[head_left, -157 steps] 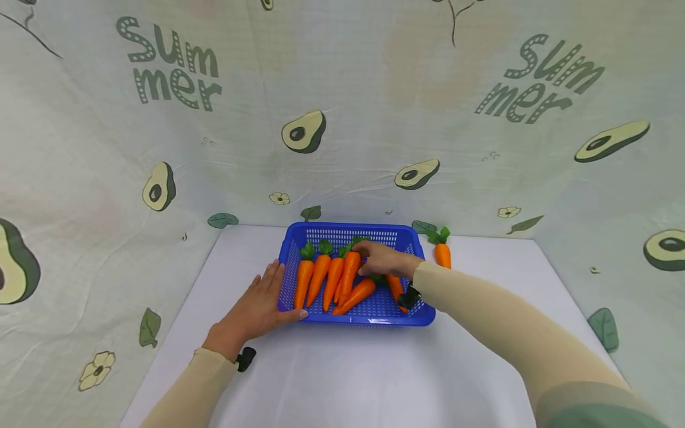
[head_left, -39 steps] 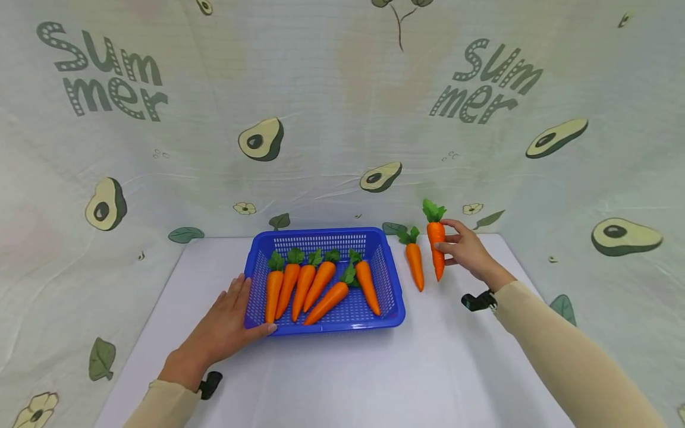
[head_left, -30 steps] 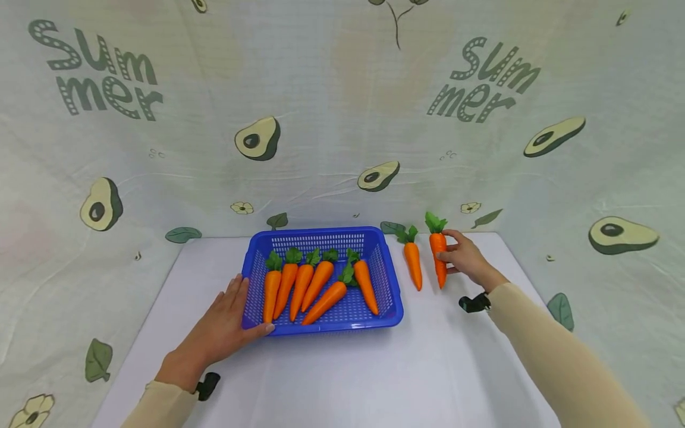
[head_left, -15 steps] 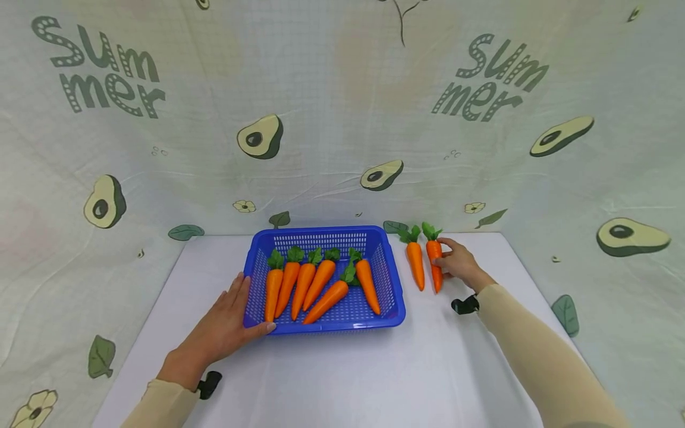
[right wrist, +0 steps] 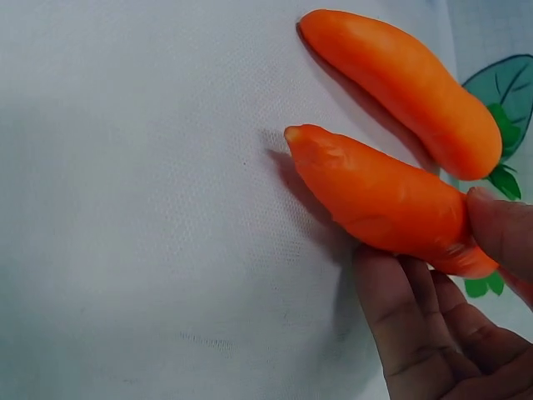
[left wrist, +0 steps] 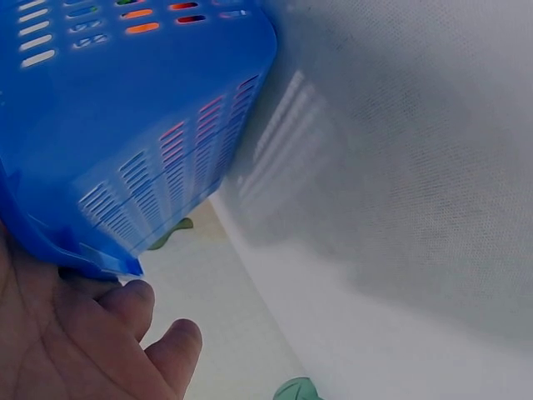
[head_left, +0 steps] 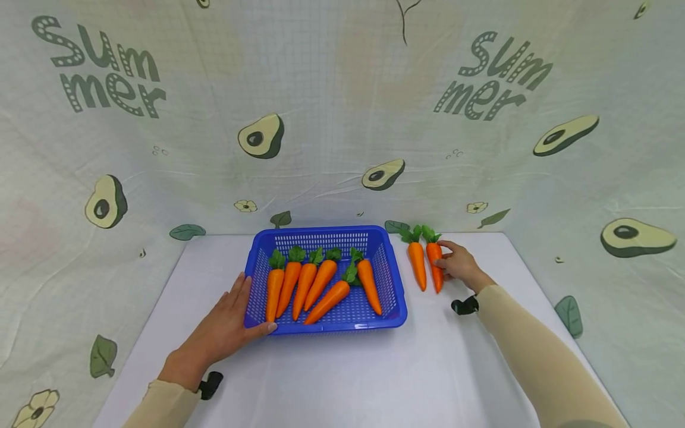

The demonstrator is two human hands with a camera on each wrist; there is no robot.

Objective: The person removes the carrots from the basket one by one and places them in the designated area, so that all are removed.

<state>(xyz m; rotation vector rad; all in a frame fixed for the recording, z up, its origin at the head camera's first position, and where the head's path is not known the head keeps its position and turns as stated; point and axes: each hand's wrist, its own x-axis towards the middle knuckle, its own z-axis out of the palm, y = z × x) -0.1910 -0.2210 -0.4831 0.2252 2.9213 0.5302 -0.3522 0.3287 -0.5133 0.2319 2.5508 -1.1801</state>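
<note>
Your right hand (head_left: 460, 264): thumb and fingers clamped on a carrot (right wrist: 379, 196), pinching its thick upper part, well clear of the pointed tip. That carrot is to the right of the blue basket (head_left: 353, 326), leafy top toward the basket's far side, tip toward its near side; cannot tell whether it bears on the table. Your left hand (head_left: 222, 326): fingers straight and lying together against the basket's left side, thumb spread away along the near rim, touching it. A loose carrot (head_left: 417, 261) lies between the basket and your pinched one, roughly parallel, the leafy tops close together. Inside the basket, six carrots (head_left: 304, 291) with green leaves: four in a leaning row toward the left wall, one slanting across the middle, one toward the right wall. Black devices (head_left: 464, 305) at both your wrists, beige sleeves (head_left: 527, 345) behind. White table (head_left: 348, 380) under the basket; beyond its far rim, a pale cloth (head_left: 332, 71) printed with avocados, leaves and "summer".
</note>
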